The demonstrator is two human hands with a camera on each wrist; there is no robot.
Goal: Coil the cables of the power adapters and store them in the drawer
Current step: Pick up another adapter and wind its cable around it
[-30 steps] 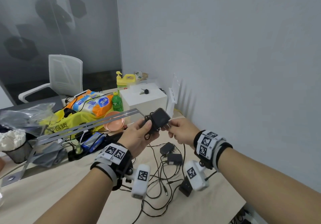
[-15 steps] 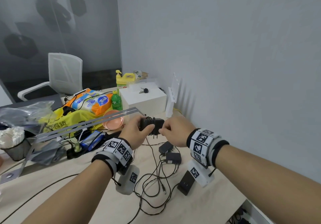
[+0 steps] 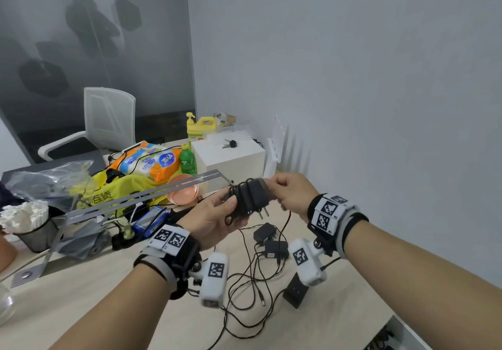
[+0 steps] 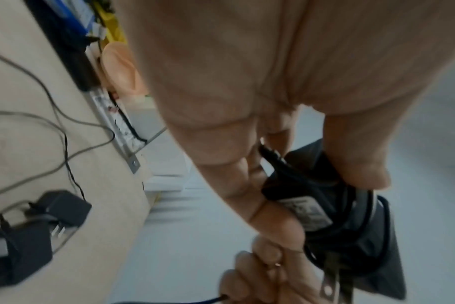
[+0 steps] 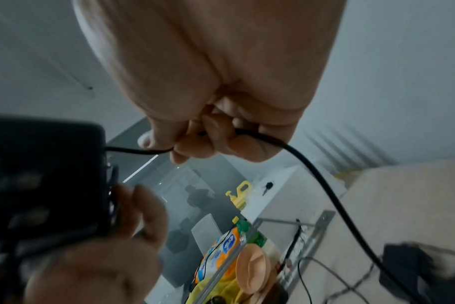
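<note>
My left hand point(image 3: 217, 214) grips a black power adapter point(image 3: 252, 197) above the table, thumb on its side; its prongs point down toward me. Several turns of its black cable point(image 4: 361, 222) lie wound around the body. My right hand point(image 3: 290, 192) pinches the free length of that cable point(image 5: 312, 164) just right of the adapter, and the rest hangs to the table. Two more black adapters point(image 3: 264, 234) point(image 3: 275, 249) lie on the table below with tangled loose cables point(image 3: 252, 276). A black block point(image 3: 296, 290) stands near the right edge. No drawer shows.
A white box point(image 3: 231, 159) with keys, a green bottle point(image 3: 187, 161), a pink bowl point(image 3: 182, 193), a metal rail point(image 3: 141, 197), a yellow bag point(image 3: 108, 195), tissue packs and a power strip crowd the back left. A white chair point(image 3: 108, 121) stands beyond. The wall is close on the right.
Both hands have turned the adapter over, so its prongs now face down toward me. My right hand has shifted right and up, carrying the cable around the body.
</note>
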